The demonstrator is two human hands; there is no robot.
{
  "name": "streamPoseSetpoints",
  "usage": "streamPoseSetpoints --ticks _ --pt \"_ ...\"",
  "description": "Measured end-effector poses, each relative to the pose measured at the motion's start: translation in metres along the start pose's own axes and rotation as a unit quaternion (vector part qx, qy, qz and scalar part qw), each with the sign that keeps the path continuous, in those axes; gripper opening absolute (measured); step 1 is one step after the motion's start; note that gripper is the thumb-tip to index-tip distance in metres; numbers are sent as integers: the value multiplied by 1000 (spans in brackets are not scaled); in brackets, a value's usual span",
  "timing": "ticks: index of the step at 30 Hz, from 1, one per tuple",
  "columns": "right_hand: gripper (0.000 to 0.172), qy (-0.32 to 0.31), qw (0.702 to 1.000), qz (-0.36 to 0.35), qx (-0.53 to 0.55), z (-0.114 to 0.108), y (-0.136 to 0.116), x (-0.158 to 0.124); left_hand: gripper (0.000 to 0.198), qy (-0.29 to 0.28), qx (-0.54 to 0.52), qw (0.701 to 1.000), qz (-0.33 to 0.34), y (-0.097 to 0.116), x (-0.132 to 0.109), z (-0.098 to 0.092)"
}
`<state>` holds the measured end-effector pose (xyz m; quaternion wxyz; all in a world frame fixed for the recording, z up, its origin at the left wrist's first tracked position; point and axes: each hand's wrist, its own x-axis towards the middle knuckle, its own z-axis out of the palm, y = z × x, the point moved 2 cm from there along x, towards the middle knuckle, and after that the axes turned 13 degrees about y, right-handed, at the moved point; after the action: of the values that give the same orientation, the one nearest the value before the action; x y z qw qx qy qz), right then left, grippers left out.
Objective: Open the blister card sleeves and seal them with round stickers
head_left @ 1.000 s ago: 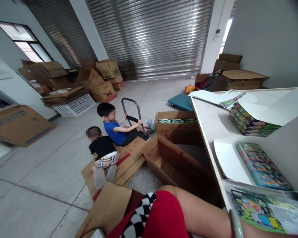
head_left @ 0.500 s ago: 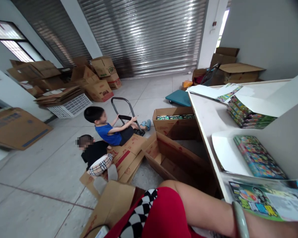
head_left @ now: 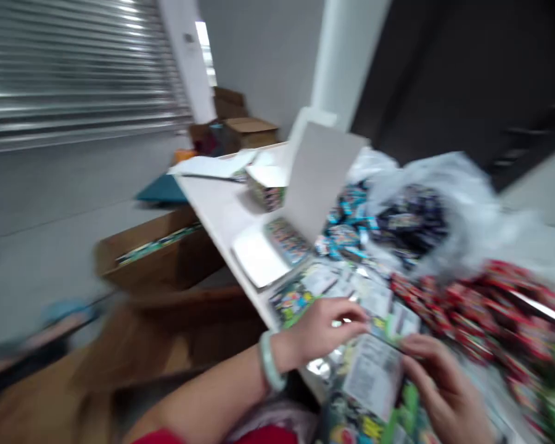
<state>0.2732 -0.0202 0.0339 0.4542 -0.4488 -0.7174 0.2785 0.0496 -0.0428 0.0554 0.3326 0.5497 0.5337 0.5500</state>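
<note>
Both hands are over a printed plastic bag (head_left: pixel 372 376) with green, yellow and a pale text panel, at the table's near edge. My left hand (head_left: pixel 326 327), with a pale green bangle (head_left: pixel 272 362) on its wrist, has thumb and fingers curled together at the bag's top edge. My right hand (head_left: pixel 448 385) pinches the same bag's right side between thumb and fingers. Several similar flat bags (head_left: pixel 319 280) lie just beyond. Motion blur softens the fingertips and the print.
Red-wrapped packets (head_left: pixel 490 308) are heaped at right, blue ones (head_left: pixel 345 225) further back. A clear plastic sack (head_left: pixel 467 191) holds dark packets. An open display box (head_left: pixel 321 176) stands on the white table (head_left: pixel 217 209). Cardboard boxes (head_left: pixel 148 253) sit on the floor at left.
The view has swung right, away from the two children on the floor, to the tabletop. Both hands, out of sight before, now show at the bag.
</note>
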Motion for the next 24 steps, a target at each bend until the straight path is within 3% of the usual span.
streamPoseSetpoints --ticks 3,6,9,12,16,21,24 --pt "15 11 999 38 27 0 -20 8 19 -58 -48 997 -17 -3 15 3" --pt "13 29 992 111 56 1 -33 16 17 -94 -95 988 -83 1 24 16" --pt "14 12 977 196 79 -5 -34 16 15 -116 -118 977 -136 6 26 28" --pt "15 -2 966 232 112 -10 -30 15 14 -125 -108 975 -145 9 28 35" --pt "15 -24 971 218 101 -11 -30 16 14 -159 -110 974 -117 9 29 34" --pt "16 -46 986 142 78 -17 -37 8 17 -184 -130 973 -54 7 23 22" --pt "9 -11 992 111 57 -19 -37 -5 11 -197 -133 970 -42 1 16 18"
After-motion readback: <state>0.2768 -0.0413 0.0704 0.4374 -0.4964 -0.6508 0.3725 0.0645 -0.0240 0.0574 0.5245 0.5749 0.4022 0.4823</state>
